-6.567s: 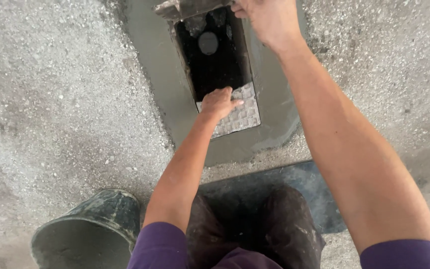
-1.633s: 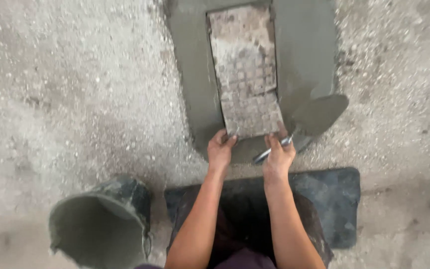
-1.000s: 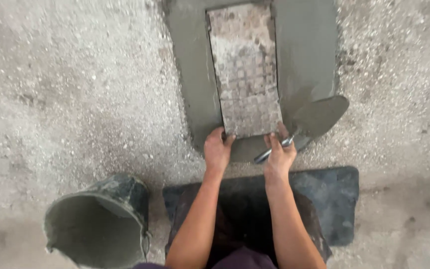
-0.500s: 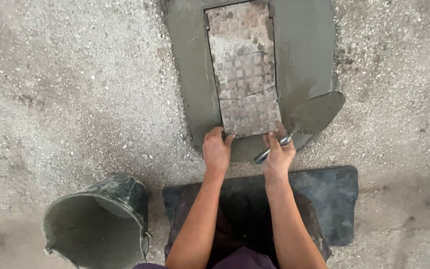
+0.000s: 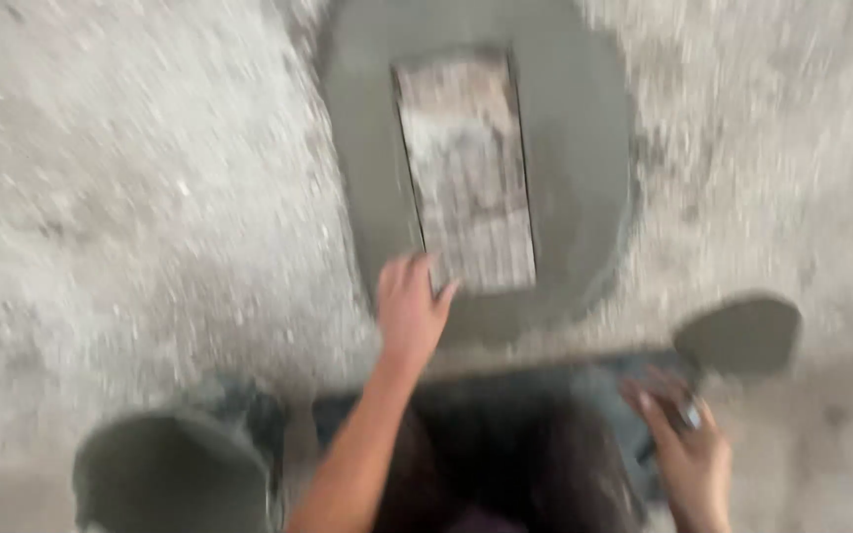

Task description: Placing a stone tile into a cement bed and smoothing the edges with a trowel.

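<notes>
— What sits at the left, on the floor?

— A grey bucket point(image 5: 175, 474), coated in cement, near the bottom edge of the view on the rough gravelly floor point(image 5: 130, 197). The whole view is blurred.

— And next to it?

— The left hand point(image 5: 412, 311) reaches forward from a bare forearm. Its fingers are spread and lie on the near left corner of a flat rectangular metal cover point(image 5: 468, 173) with a grid pattern. Its grip is open, laid flat rather than closed around anything.

— Where is that cover?

— It lies set into a patch of smooth wet cement point(image 5: 580, 158), which rings it on all sides. The patch lies on the floor, toward the top middle of the view.

— And to the right?

— The right hand point(image 5: 683, 449) is low, near the bottom edge, over a dark kneeling mat point(image 5: 604, 395). Its grip is closed on the handle of a trowel point(image 5: 737, 336), whose cement-covered blade points up and right, just off the cement patch and apart from the cover.
</notes>
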